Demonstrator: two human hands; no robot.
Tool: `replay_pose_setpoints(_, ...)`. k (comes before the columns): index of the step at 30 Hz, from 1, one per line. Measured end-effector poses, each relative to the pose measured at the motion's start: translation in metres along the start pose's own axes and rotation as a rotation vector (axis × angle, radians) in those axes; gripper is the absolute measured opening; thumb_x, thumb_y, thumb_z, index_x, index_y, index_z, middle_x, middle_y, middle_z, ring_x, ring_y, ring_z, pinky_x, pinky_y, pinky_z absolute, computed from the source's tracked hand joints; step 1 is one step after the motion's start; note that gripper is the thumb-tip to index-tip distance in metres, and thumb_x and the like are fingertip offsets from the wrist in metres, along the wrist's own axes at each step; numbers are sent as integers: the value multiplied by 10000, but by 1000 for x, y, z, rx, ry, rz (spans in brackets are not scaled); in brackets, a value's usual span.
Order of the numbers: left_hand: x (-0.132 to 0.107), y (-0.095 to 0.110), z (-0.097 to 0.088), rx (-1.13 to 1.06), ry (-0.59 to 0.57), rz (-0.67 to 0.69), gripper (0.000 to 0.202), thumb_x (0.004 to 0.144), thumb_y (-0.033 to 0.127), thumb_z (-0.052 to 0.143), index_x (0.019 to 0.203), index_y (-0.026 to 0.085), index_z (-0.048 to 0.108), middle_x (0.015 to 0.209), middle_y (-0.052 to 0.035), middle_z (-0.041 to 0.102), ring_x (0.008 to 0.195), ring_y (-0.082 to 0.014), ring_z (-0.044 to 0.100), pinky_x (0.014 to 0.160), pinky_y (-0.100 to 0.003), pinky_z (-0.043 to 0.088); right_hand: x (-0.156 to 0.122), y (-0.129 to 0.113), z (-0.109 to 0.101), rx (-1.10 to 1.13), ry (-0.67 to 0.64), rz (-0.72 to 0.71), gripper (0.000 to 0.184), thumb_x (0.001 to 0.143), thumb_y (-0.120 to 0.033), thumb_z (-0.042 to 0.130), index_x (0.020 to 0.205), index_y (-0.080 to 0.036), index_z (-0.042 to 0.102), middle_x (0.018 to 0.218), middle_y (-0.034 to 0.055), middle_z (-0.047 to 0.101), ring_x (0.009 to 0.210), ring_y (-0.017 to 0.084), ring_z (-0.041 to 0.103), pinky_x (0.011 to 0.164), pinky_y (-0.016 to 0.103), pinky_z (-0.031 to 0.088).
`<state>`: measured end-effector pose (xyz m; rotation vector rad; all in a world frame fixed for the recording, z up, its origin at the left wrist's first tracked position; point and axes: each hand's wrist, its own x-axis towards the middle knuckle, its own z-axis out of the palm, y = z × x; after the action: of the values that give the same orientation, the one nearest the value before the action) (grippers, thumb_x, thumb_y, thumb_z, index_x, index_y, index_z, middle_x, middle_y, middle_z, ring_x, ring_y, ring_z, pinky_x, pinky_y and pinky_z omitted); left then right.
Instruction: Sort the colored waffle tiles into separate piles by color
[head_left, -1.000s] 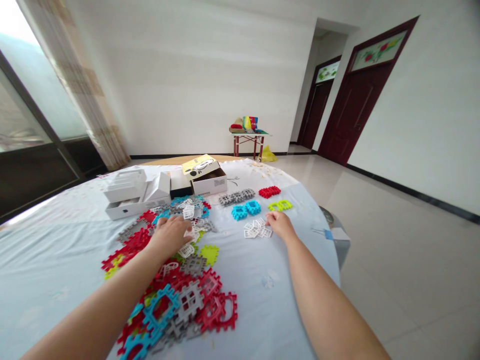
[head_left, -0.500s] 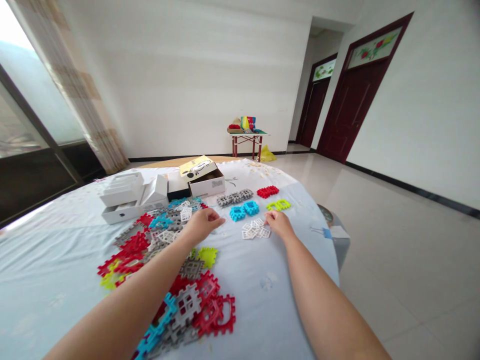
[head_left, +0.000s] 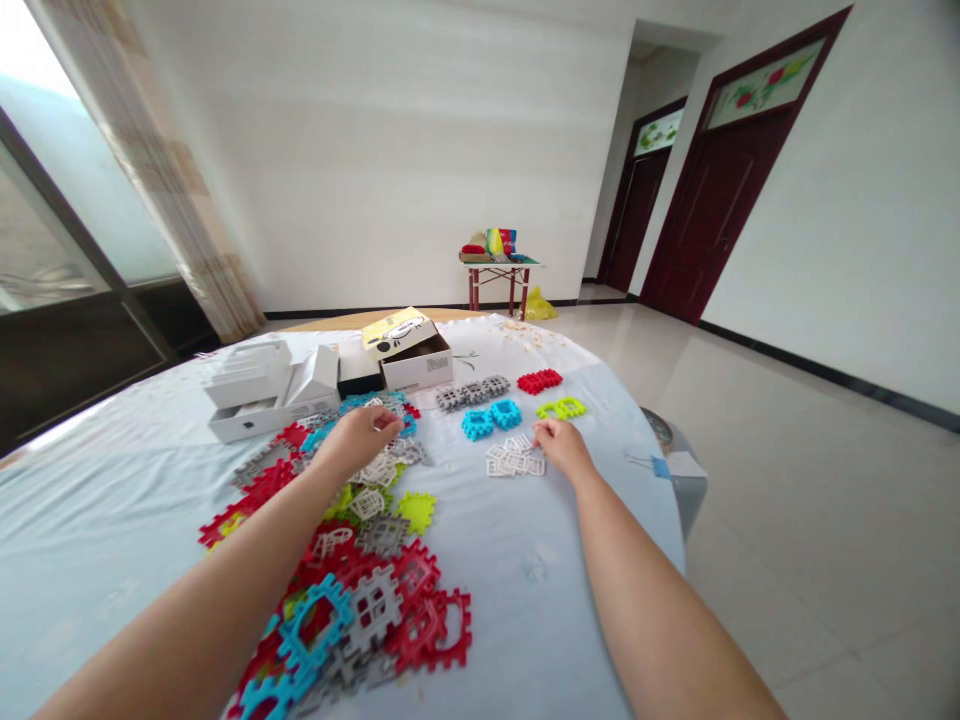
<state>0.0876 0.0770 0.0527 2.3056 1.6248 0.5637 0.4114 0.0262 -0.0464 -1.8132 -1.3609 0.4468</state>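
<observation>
My left hand (head_left: 358, 438) hangs over the far part of a heap of interlocking plastic waffle blocks (head_left: 352, 590) in red, grey, cyan, lime and white. Its fingers curl down, hiding whatever lies beneath them. My right hand (head_left: 559, 447) rests on the cloth, fingertips at a small stack of white lattice blocks (head_left: 514, 460). Beyond it lie separate groups: grey blocks (head_left: 472, 393), cyan blocks (head_left: 489, 418), red blocks (head_left: 539, 381) and lime blocks (head_left: 561, 408).
The blocks lie on a round table with a pale blue cloth (head_left: 112, 570). Open white boxes (head_left: 416, 368) stand at its far side. A grey bin (head_left: 686, 490) stands beyond the right edge, and a small red-legged table (head_left: 495, 275) stands by the far wall.
My left hand has moved left, back over the heap, from its spot near the cloth between the heap and the sorted groups. My right hand has stayed at the white blocks.
</observation>
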Motion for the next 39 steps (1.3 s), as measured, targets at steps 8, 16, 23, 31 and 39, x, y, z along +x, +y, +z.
replay_pose_setpoints(8,-10,-42,-21,144,38,-34,380,693,481,414,826,208,642,755,-16,663,707,-174,577,626,-249,381,-2,-2,0,-13,-11,10,267,744,-264,431,883,-165,636,700,20,673,647,141,597,660,239,440)
replay_pose_setpoints(16,-24,-24,-5,399,-127,114,311,692,453,450,778,240,660,897,-71,652,885,-247,557,761,-357,344,-3,-3,-2,-22,-23,13,272,743,-266,433,892,-170,639,700,16,672,644,139,598,643,237,439)
replay_pose_setpoints(23,-24,-29,-5,407,-169,78,259,650,399,490,769,245,661,893,-55,664,870,-252,566,809,-399,307,-3,-2,-1,-15,-32,22,262,746,-266,438,890,-168,634,704,15,672,648,138,602,638,232,442)
replay_pose_setpoints(31,-28,-31,-20,389,-71,39,341,685,365,432,953,255,611,799,-17,672,773,-202,592,700,-307,352,-3,-2,0,-12,-27,15,250,748,-265,441,867,-170,639,697,11,671,650,136,607,636,229,447)
replay_pose_setpoints(39,-27,-21,4,384,-202,169,385,645,483,518,929,254,640,937,-70,638,932,-263,533,779,-372,322,-2,1,2,-9,-22,16,255,753,-276,437,877,-167,632,696,17,671,657,136,608,656,229,448)
